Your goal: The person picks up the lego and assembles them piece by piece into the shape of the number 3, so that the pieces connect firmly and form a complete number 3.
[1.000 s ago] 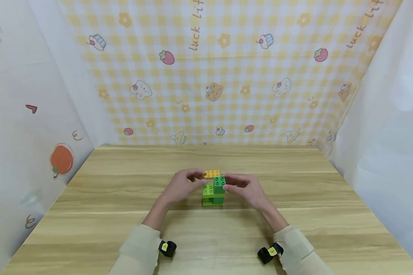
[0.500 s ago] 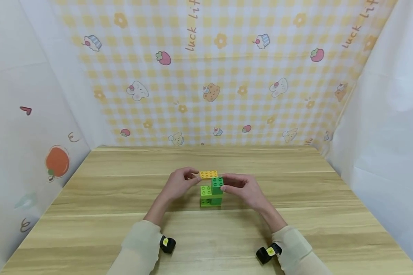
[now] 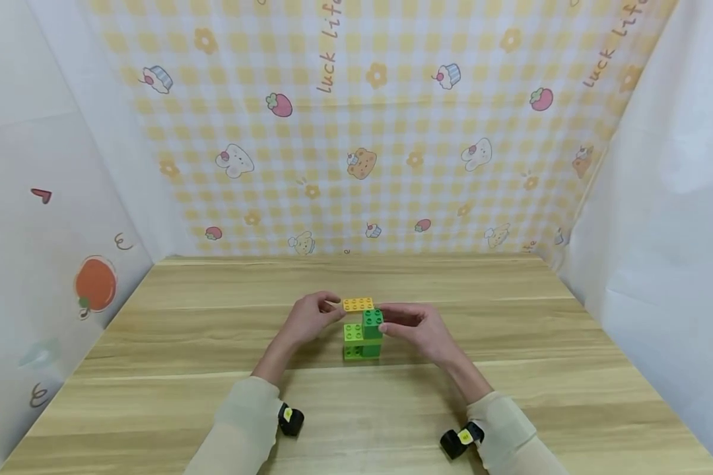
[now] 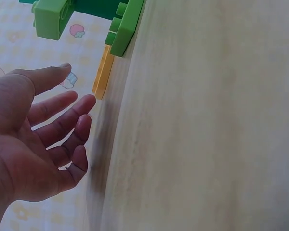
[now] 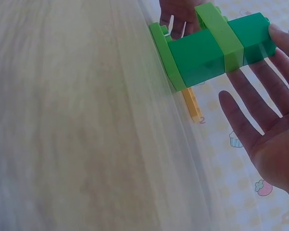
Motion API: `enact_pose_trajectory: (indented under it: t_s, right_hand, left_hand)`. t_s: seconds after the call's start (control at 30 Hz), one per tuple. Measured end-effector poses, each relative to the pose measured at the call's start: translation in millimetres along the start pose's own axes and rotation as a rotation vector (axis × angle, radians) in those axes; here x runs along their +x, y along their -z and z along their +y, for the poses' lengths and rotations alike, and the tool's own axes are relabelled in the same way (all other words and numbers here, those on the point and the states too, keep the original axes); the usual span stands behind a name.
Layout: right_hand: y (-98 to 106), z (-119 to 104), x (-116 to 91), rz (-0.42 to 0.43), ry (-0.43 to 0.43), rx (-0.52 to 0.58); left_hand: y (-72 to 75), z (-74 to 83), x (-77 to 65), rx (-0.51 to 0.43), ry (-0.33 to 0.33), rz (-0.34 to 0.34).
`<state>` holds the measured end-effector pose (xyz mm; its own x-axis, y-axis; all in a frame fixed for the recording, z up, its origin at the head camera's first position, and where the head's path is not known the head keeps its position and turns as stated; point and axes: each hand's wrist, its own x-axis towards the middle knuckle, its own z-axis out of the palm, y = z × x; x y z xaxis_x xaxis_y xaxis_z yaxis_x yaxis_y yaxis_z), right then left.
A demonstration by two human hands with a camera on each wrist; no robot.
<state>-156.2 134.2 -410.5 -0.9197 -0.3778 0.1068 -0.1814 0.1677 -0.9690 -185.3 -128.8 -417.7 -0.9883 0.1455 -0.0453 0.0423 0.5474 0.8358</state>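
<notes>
- Pale wood-grain table: it bears the whole build, so any pressing should go straight down into it.
- Right hand: thumb and fingers pinch the top block from its right side; a light, level squeeze should suit, since a sideways pull could tip the stack.
- Left hand: holds nothing, thumb and bent fingers well spread. It lies left of the build and could steady it.
- Stack of light- and dark-green plastic bricks: upright on the table between the hands.
- Flat yellow-orange plastic plate with two rows of studs: lies behind the stack, just beside the left fingertips; best not nudged.
- Light-green studded plastic upper layer: its left half overhangs a gap, so pressing there risks levering it loose.
- Dark-green cube-like plastic top block: sits on that layer's right half and looks flush; pressure belongs here, above the lower dark-green block.
- Round top studs: best kept level.
</notes>
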Motion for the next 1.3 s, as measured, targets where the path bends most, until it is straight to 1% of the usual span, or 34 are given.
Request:
enact_pose_trajectory:
  t_s: [0.1,0.23,0.43,0.6,0.8,0.93,1.3]
  right_hand:
    - [0,1,-1,0.002,-0.005,-0.001]
    - [0,2,-2,0.005,-0.003,0.001]
    - [-1,2,-3,0.008,-0.004,0.008]
    - [-2,4,-4,0.01,-0.001,0.015]
    - [-3,7,-3,0.005,0.026,0.012]
    - [-3,6,-3,0.006,0.017,0.009]
    - [-1,3,-3,0.007,0.02,-0.006]
  left_hand:
    - [-1.3,0.3,1.7,0.008,-0.003,-0.009]
    - [-2.9,0.4,4.5,0.04,-0.008,-0.012]
    - [-5.9,-0.7,8.4,0.076,-0.001,-0.024]
    - [-7.9,-2.2,9.7,0.084,0.008,-0.026]
    - [-9.1,-4.2,12.5,0.106,0.005,-0.018]
    - [-10.0,-5.3,14.7,0.138,-0.004,-0.013]
    - [-14.4,-0.2,19.9,0.185,0.046,-0.003]
